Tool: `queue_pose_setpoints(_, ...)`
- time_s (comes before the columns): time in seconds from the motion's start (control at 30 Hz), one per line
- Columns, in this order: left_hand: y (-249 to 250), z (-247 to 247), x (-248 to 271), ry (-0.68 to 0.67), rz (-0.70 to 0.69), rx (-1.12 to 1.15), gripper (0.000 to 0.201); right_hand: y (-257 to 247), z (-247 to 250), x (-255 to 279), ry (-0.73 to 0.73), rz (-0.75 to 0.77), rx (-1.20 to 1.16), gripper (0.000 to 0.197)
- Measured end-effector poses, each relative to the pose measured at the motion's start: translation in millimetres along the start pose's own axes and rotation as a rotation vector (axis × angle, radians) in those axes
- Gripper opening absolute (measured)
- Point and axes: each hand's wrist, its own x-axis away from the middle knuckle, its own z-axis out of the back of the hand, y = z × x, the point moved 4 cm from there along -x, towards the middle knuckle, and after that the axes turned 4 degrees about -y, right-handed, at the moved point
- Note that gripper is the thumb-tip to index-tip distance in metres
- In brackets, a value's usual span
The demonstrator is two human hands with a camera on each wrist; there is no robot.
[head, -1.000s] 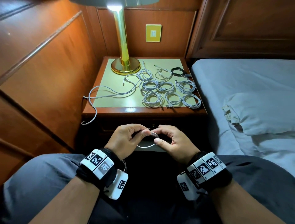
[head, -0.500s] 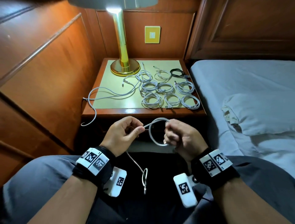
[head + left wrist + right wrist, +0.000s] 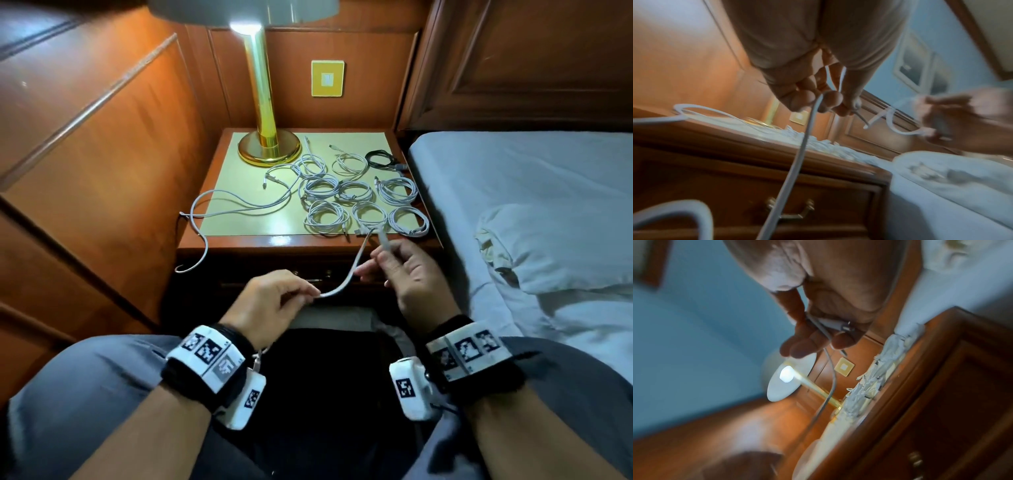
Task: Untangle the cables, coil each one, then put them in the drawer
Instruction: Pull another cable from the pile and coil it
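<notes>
1. Head view: the left hand (image 3: 270,303) pinches a white cable (image 3: 346,282) between thumb and fingers (image 3: 303,295).
2. The right hand (image 3: 407,274) grips the same cable near its plug end, fingers curled round it.
3. The cable spans between both hands, in front of the desk (image 3: 239,245).
4. On the desk lie coiled cables (image 3: 363,202), one loose cable (image 3: 236,205) and a brass lamp (image 3: 265,137).
5. The bed (image 3: 513,178) stands just beside the desk.

A brass table lamp (image 3: 265,102), lit, stands at the back left of the wooden counter (image 3: 239,241). A yellow wall switch plate (image 3: 327,78) sits on the panelling behind. To the right lies a bed (image 3: 513,171) with a white pillow (image 3: 561,246).
</notes>
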Motion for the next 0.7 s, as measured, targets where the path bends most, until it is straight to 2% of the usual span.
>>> queue_pose_setpoints(0.1,19.4,-11.6,-0.8,-0.012,-0.066,0.097,0.019,8.4,-19.0,7.0,-0.142,0.071,0.291,0.01)
queue_pose_setpoints(0.2,28.0,-4.0,-2.6,0.078,-0.124,0.118,0.011,14.6,-30.3,9.7,-0.266,0.01,0.356,0.012)
queue_pose_setpoints(0.33,23.9,5.3,-1.2,0.127,-0.098,0.076,0.002,15.0,-41.7,12.0,-0.345,-0.152,0.06,0.021)
queue_pose_setpoints(0.47,17.9,14.4,-3.5,0.105,-0.132,-0.03,0.009,5.8,-36.5,8.7,-0.37,-0.247,-0.115,0.025)
queue_pose_setpoints(0.57,8.6,29.6,-4.5,0.175,-0.119,-0.063,0.009,2.9,-28.6,7.6,-0.336,-0.274,-0.339,0.023)
queue_pose_setpoints(0.7,-10.7,45.7,-5.2,0.246,-0.067,-0.165,0.009,-4.3,-11.9,3.0,-0.221,-0.345,-0.686,0.027)
